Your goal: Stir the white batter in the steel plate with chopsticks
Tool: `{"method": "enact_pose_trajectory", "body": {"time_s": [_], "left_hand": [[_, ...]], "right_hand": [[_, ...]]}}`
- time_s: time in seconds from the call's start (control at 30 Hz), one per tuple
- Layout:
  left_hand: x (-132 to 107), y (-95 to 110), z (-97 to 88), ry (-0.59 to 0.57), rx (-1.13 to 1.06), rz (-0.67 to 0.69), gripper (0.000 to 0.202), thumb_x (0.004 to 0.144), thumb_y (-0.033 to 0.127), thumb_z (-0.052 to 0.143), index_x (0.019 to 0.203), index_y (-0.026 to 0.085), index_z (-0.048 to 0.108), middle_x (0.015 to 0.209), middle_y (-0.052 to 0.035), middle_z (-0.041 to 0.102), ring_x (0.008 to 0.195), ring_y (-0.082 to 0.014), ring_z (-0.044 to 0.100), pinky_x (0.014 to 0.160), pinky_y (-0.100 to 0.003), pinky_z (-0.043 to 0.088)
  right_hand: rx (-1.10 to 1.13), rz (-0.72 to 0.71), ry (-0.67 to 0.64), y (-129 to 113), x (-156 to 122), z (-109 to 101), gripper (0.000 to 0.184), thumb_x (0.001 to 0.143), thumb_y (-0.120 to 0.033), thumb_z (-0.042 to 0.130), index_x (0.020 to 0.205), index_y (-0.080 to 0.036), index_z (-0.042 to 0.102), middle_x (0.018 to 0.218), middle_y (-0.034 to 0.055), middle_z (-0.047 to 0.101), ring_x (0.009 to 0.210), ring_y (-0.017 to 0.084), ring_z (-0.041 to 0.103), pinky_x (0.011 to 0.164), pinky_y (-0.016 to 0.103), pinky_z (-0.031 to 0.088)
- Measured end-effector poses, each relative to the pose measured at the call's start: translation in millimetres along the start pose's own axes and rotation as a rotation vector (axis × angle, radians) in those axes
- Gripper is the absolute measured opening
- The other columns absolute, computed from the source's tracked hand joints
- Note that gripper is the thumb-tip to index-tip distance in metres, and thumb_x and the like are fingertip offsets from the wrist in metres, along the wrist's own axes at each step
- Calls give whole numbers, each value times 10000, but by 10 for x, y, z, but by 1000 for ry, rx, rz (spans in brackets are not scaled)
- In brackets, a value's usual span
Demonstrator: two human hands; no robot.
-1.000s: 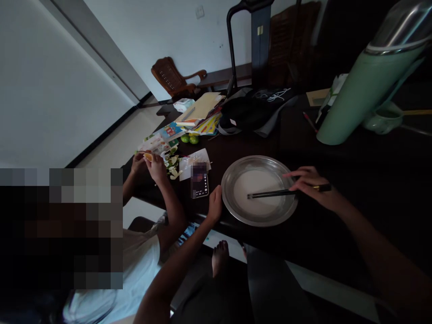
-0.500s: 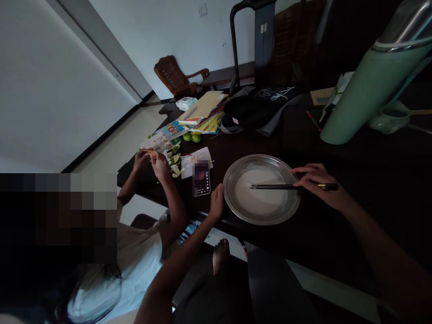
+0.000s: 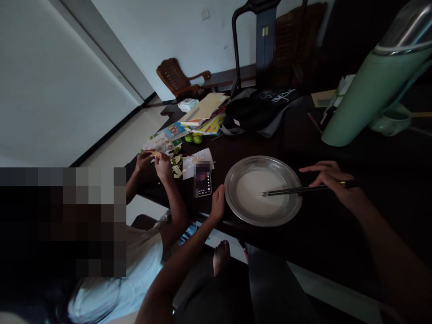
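A wide, shallow metal basin (image 3: 229,201) holds a pale, milky liquid (image 3: 253,191). My left hand (image 3: 218,203) is closed against the basin's left rim, its fingers partly hidden. To the right of the basin, my right hand (image 3: 332,179) grips a pair of dark chopsticks (image 3: 290,191), with the index finger stretched out. Their light tips reach into the basin at the liquid, and the shafts cross the right rim. A phone (image 3: 203,180) with a lit screen lies on the table, left of the basin and near my left hand.
On the left another person's hands (image 3: 162,165) hold a small orange piece. Around them lie green peels (image 3: 177,167), a white sheet (image 3: 199,162), green citrus fruits (image 3: 193,138) and stacked books (image 3: 205,110). A tall green flask (image 3: 367,99) stands at the right, beyond a dark bag (image 3: 259,112).
My right hand has moved to the right, away from the basin's rim, drawing the chopsticks along. Their tips have shifted right and slightly nearer me. My left hand stays at the rim.
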State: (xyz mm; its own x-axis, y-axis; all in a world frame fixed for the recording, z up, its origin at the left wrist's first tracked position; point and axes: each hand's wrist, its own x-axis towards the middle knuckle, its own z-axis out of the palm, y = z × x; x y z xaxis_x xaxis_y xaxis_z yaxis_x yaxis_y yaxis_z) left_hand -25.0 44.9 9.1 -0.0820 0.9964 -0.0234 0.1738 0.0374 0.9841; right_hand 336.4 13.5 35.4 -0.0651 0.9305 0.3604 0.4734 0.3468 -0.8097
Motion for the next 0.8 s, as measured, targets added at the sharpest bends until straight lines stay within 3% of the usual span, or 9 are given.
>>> {"method": "enact_pose_trajectory", "body": {"time_s": [0.17, 0.23, 0.37, 0.47, 0.57, 0.63, 0.73, 0.8], "left_hand": [[-3, -3, -11, -10, 6, 19, 626, 893, 761, 563, 604, 219, 441, 618, 35, 413, 658, -133, 373, 634, -269, 402], [-7, -1, -17, -11, 7, 22, 610, 898, 744, 566, 609, 220, 450, 625, 32, 427, 667, -136, 383, 645, -270, 412], [-11, -2, -27, -21, 24, 26, 609, 901, 747, 554, 618, 217, 457, 629, 33, 439, 670, -135, 390, 653, -269, 416], [-12, -14, -33, -28, 31, 14, 599, 910, 736, 547, 625, 215, 470, 636, 31, 450, 678, -137, 395, 662, -271, 414], [-14, -34, -36, -33, 21, 14, 595, 907, 742, 544, 635, 217, 477, 648, 27, 454, 684, -142, 401, 672, -279, 416], [-16, -45, -37, -37, 16, 23, 601, 904, 756, 539, 643, 218, 477, 656, 27, 455, 686, -143, 401, 679, -283, 416], [-19, -47, -37, -38, 17, 21, 610, 901, 770, 533, 647, 219, 473, 660, 28, 449, 688, -143, 397, 683, -284, 418], [-20, -39, -36, -34, 17, 19, 622, 884, 791, 535, 645, 221, 465, 657, 31, 441, 690, -143, 395, 683, -284, 423]], "right_hand": [[7, -36, -141, -22, -8, 113, 457, 960, -658, 557, 779, -337, 827, 1145, 49, 831, 1147, 348, 614, 1027, 629, 521], [-36, -42, -116, -4, -8, 112, 422, 951, -652, 580, 814, -346, 837, 1169, 40, 825, 1155, 344, 613, 1044, 628, 510], [-4, -37, 34, 50, -20, 0, 524, 1009, -629, 479, 687, -345, 779, 1171, 22, 825, 1206, 352, 595, 1110, 631, 462], [28, -38, -8, 39, -28, 28, 540, 1010, -638, 470, 674, -338, 770, 1149, 30, 829, 1204, 350, 595, 1084, 613, 488], [-25, -66, -119, 2, -18, 108, 430, 971, -638, 556, 806, -347, 826, 1166, 41, 823, 1153, 335, 621, 1041, 606, 518], [-56, -75, -93, -6, -10, 98, 395, 968, -627, 568, 839, -362, 830, 1174, 31, 820, 1142, 329, 626, 1056, 613, 506], [-33, -49, 22, 8, -14, 14, 480, 1007, -617, 496, 741, -353, 796, 1178, 27, 818, 1174, 336, 605, 1100, 624, 469], [14, -37, 28, 11, -23, 0, 527, 1019, -615, 470, 683, -339, 769, 1154, 37, 825, 1187, 336, 594, 1101, 613, 469]]}}
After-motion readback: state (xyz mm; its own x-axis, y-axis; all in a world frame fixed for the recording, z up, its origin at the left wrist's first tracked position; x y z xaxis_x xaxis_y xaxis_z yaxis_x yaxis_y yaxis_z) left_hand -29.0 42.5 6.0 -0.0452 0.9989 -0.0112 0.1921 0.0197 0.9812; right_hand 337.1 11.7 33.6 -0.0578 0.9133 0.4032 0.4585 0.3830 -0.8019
